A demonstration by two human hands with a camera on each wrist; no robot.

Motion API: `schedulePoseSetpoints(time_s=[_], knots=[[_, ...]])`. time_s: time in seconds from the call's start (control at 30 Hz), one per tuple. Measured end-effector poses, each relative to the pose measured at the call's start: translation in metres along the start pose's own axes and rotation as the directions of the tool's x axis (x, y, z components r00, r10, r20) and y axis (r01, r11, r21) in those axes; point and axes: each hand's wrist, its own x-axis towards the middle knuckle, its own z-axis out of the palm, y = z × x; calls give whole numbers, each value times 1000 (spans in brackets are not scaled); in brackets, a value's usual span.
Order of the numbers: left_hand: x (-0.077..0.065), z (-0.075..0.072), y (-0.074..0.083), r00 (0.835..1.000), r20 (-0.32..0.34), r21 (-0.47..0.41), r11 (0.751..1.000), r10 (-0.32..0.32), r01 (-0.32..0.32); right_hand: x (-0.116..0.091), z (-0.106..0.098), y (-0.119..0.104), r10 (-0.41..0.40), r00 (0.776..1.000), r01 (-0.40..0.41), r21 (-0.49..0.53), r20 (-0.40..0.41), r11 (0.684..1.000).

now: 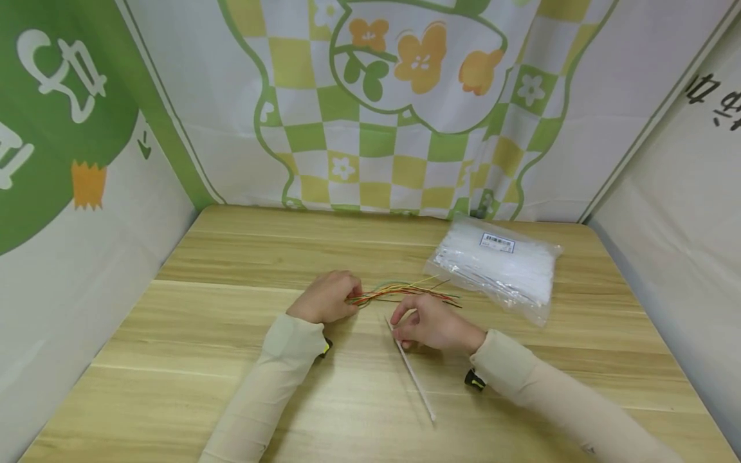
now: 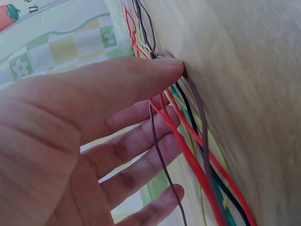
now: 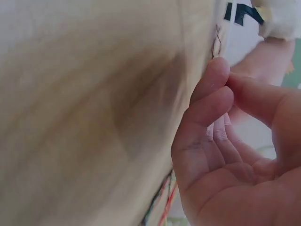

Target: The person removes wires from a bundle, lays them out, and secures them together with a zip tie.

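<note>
A loose bundle of thin coloured wires [image 1: 399,292], red, yellow, green and dark, lies across the middle of the table. My left hand [image 1: 330,297] pinches its left end; in the left wrist view the thumb [image 2: 141,73] lies over the wires [image 2: 195,165], the other fingers spread behind them. My right hand [image 1: 437,323] is just in front of the bundle, pinching a white cable tie [image 1: 418,382] near its far tip. The tie slants toward the front, its head end nearest me. In the right wrist view, thumb and fingertips meet around the tie [image 3: 231,33], mostly hidden there.
A clear plastic bag [image 1: 498,260] packed with white cable ties and carrying a barcode label lies at the back right of the wooden table [image 1: 145,386]. Printed cloth [image 1: 370,148] hangs along the back edge, with more on both sides.
</note>
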Motion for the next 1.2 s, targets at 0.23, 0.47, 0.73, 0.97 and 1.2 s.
schedulePoseSetpoints(time_s=[0.23,0.47,0.73,0.97,1.2], knots=[[-2,0,2,1000,11,24,1000,0,0,8,13,1,29,999,-28,44,-16,999],[-2,1,4,1000,10,21,1000,4,-4,17,16,-1,81,996,-78,67,-44,995],[1,2,4,1000,14,11,1000,4,-4,31,16,-3,153,986,-144,118,-66,982],[1,3,3,1000,9,11,1000,20,-20,42,13,-4,194,979,-183,135,-69,974],[-1,3,4,1000,1,13,1000,25,-25,53,10,-5,184,980,-175,111,-77,978]])
